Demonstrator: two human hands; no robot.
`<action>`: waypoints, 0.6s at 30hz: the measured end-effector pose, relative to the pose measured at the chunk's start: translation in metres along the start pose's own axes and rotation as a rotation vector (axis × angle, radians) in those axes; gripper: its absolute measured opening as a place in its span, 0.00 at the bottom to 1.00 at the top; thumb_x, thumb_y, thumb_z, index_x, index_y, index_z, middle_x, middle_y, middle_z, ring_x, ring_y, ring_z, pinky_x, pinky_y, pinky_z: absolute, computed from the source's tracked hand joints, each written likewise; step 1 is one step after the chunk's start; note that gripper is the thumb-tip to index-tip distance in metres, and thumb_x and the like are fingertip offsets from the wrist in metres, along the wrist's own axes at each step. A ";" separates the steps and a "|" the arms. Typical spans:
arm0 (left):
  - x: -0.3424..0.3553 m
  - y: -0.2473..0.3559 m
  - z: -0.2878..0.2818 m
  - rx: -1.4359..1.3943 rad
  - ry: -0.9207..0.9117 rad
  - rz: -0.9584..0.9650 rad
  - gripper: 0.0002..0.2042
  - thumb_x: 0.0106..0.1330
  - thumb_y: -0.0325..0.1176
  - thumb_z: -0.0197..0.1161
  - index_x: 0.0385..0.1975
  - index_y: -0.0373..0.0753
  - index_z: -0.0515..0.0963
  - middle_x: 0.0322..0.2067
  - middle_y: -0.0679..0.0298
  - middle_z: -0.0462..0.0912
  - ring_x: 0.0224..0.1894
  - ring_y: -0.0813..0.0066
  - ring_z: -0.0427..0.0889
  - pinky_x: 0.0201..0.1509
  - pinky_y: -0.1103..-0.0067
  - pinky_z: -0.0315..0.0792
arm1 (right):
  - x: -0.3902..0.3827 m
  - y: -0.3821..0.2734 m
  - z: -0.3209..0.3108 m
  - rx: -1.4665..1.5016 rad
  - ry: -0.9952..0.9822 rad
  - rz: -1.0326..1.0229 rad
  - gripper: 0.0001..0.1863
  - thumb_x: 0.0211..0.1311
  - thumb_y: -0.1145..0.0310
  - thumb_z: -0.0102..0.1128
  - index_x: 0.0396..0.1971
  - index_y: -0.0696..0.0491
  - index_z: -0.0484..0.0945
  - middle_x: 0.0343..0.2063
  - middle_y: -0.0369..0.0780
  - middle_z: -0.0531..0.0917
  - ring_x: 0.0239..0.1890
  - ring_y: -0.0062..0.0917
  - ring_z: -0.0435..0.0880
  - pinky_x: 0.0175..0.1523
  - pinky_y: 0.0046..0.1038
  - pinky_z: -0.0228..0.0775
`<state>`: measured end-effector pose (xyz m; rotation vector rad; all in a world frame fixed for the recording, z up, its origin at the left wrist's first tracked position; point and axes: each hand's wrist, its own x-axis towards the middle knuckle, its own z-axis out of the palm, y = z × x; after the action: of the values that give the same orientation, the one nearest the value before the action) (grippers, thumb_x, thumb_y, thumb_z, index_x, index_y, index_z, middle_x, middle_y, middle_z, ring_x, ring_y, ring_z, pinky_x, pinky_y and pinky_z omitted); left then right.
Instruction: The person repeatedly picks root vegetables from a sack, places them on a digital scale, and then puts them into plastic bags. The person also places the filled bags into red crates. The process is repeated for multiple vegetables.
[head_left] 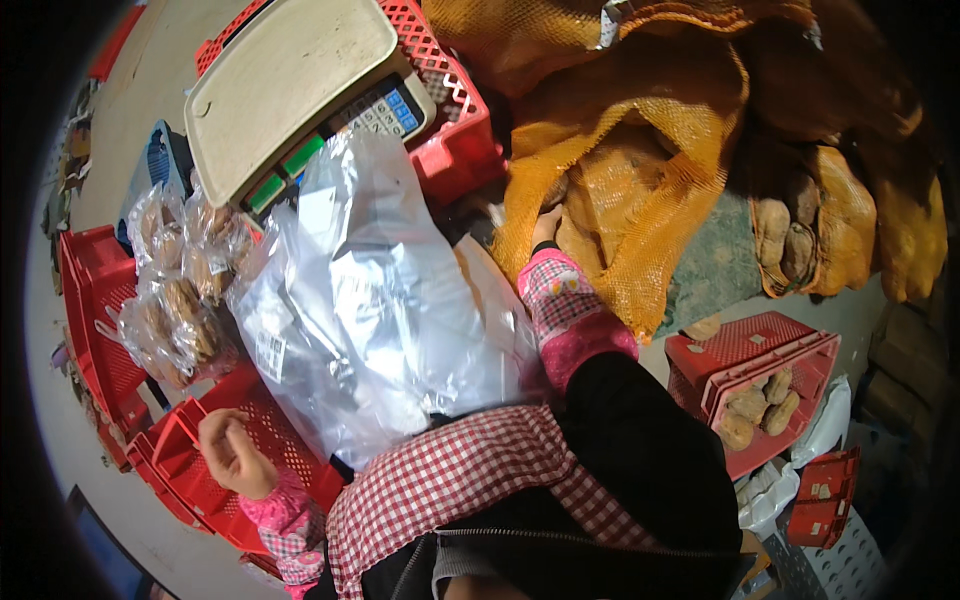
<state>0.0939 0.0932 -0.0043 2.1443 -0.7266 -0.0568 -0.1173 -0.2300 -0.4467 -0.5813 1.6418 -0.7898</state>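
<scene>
My right hand [545, 228] reaches forward into an orange mesh sack [640, 190] of potatoes, so only the back of the hand shows and the fingers are hidden. My left hand [232, 452] hovers loosely curled and empty over a red plastic crate [190, 470] at the lower left. A pile of clear plastic bags [370, 290] lies between my arms, below a beige weighing scale [290, 85].
Filled clear bags of potatoes [175, 290] sit in red crates at the left. More orange sacks of potatoes [830, 220] lie at the right. A red crate with loose potatoes [760, 390] stands at the lower right. The scale rests on a red crate [455, 110].
</scene>
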 end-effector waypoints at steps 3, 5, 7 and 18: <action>0.010 0.013 0.030 -0.025 -0.101 -0.059 0.04 0.63 0.18 0.48 0.32 0.31 0.70 0.30 0.61 0.72 0.32 0.78 0.70 0.36 0.85 0.64 | -0.007 0.000 0.012 -0.166 0.123 -0.223 0.33 0.55 0.57 0.60 0.56 0.62 0.63 0.52 0.47 0.71 0.53 0.37 0.70 0.55 0.33 0.63; 0.015 0.016 0.037 -0.032 -0.119 -0.091 0.03 0.63 0.18 0.49 0.32 0.31 0.70 0.30 0.61 0.72 0.32 0.78 0.69 0.36 0.86 0.64 | -0.005 -0.008 0.014 -0.203 0.109 -0.306 0.34 0.55 0.55 0.60 0.57 0.60 0.63 0.54 0.45 0.70 0.55 0.37 0.68 0.57 0.33 0.61; 0.016 0.015 0.038 -0.024 -0.131 -0.084 0.03 0.63 0.19 0.49 0.32 0.31 0.71 0.30 0.62 0.72 0.32 0.79 0.69 0.36 0.86 0.63 | -0.001 -0.019 0.009 -0.138 -0.007 -0.256 0.35 0.56 0.53 0.60 0.58 0.59 0.62 0.56 0.43 0.69 0.57 0.36 0.67 0.60 0.32 0.60; 0.012 0.015 0.057 -0.281 -0.093 -0.044 0.05 0.64 0.21 0.50 0.36 0.31 0.72 0.32 0.61 0.74 0.33 0.77 0.72 0.40 0.82 0.66 | -0.084 -0.094 -0.115 0.762 -0.864 0.406 0.43 0.45 0.52 0.68 0.60 0.56 0.60 0.54 0.51 0.70 0.53 0.49 0.72 0.58 0.55 0.61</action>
<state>0.0809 0.0394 -0.0271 1.8979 -0.6817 -0.2685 -0.2154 -0.2076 -0.3085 -0.0012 0.5517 -0.6532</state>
